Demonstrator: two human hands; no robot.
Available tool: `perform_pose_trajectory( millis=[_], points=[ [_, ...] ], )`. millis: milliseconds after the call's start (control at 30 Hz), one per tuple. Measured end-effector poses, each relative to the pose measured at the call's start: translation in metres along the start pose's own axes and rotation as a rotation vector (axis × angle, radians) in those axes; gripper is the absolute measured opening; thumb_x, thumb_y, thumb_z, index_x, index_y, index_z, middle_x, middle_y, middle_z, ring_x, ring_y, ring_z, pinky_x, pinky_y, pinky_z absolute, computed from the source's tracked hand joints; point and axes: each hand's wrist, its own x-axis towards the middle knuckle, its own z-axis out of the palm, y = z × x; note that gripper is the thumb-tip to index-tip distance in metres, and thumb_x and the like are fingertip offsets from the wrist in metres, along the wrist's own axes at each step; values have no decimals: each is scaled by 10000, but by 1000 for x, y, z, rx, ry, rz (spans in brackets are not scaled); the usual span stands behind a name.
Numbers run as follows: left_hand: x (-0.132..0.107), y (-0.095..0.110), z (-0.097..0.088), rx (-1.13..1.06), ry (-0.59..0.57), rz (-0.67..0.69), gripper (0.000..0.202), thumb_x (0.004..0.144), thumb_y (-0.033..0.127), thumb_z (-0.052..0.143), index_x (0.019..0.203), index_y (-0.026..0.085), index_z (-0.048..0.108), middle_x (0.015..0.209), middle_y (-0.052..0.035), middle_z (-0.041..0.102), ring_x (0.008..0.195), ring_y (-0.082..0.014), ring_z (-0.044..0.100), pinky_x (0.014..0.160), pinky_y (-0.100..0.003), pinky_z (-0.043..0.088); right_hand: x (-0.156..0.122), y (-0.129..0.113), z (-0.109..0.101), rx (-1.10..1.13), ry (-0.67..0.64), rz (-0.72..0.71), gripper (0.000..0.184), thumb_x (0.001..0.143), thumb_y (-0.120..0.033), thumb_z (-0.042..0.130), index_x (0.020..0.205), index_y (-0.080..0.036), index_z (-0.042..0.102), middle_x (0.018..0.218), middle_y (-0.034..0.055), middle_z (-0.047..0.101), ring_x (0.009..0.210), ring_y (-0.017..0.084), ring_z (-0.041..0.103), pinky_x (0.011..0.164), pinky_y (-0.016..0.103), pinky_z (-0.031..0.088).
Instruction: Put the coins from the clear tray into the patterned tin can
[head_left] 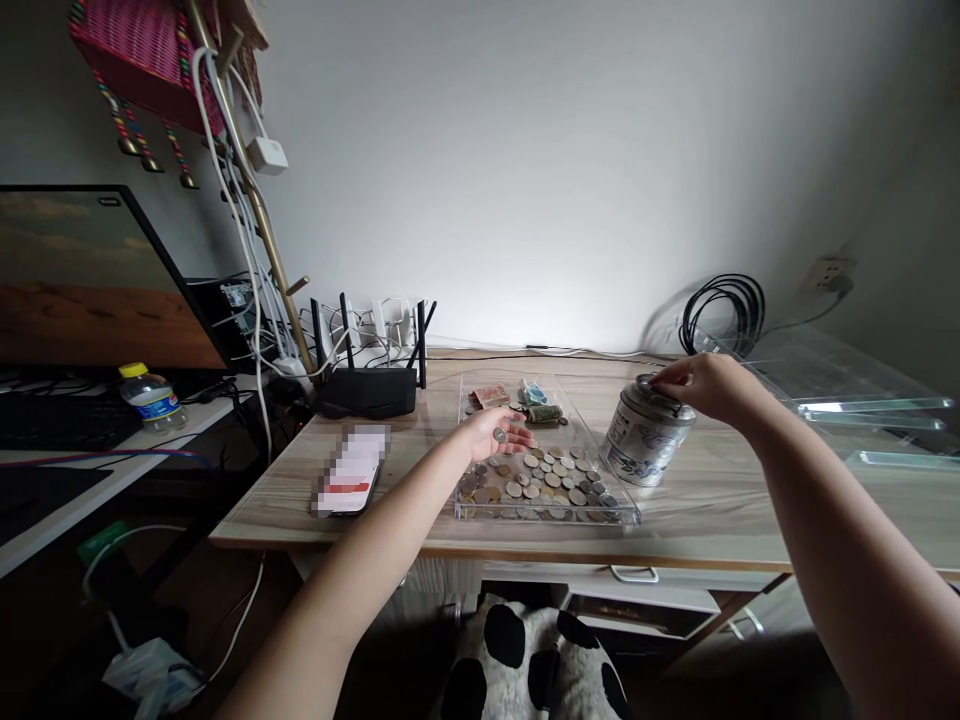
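My left hand is palm up over a clear plastic tray, its fingers extended and slightly curled. A silver coin rests in that palm. Many loose coins lie across the front of the tray. Toward its back are crumpled banknotes, among them a reddish note, a bluish note and a greenish rolled one. My right hand grips the top rim of a silver tin with a floral print. The tin leans slightly beside the tray's right edge; its inside is hidden.
A phone lies left of the tray, with a black router behind it. Clear plastic panels and a coiled black cable are at right. A monitor and a bottle occupy the left desk.
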Motion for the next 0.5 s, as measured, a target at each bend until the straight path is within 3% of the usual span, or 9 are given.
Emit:
perform_pose_trajectory(
  millis=[67, 133, 200, 367, 500],
  points=[
    [-3, 1, 2, -13, 8, 0, 220, 820, 222, 340, 886, 83, 497, 731, -136, 619, 653, -180, 614, 597, -296, 482, -7, -9, 1, -16, 139, 2, 171, 635, -305, 570, 759, -247, 672, 700, 57, 647, 623, 211, 565, 532, 327, 412],
    [-5, 2, 4, -25, 9, 4, 252, 826, 271, 340, 885, 85, 498, 754, -142, 616, 683, -190, 613, 601, -299, 478, -19, -28, 6, 5, 356, -29, 227, 692, -325, 508, 837, -231, 655, 762, 68, 642, 644, 197, 561, 550, 317, 420],
    [-6, 2, 3, -37, -4, 5, 301, 818, 344, 358, 895, 87, 496, 784, -150, 611, 705, -201, 609, 595, -298, 472, -33, -55, 18, 93, 450, -113, 255, 739, -315, 445, 873, -213, 636, 795, 53, 634, 651, 166, 558, 572, 292, 433],
    [-3, 3, 1, -50, -52, -12, 517, 791, 516, 299, 1040, 92, 459, 803, -130, 596, 683, -193, 592, 531, -261, 433, -56, -128, 66, 156, 18, -433, 239, 772, -331, 417, 884, -265, 617, 873, 11, 620, 678, 131, 558, 554, 239, 428],
    [-1, 2, 2, -59, -50, 3, 627, 773, 587, 223, 1123, 123, 459, 827, -93, 588, 708, -184, 567, 560, -258, 416, -52, -158, 95, 54, -82, -459, 246, 792, -364, 384, 822, -257, 603, 812, 22, 621, 691, 160, 560, 534, 256, 404]
  ],
)
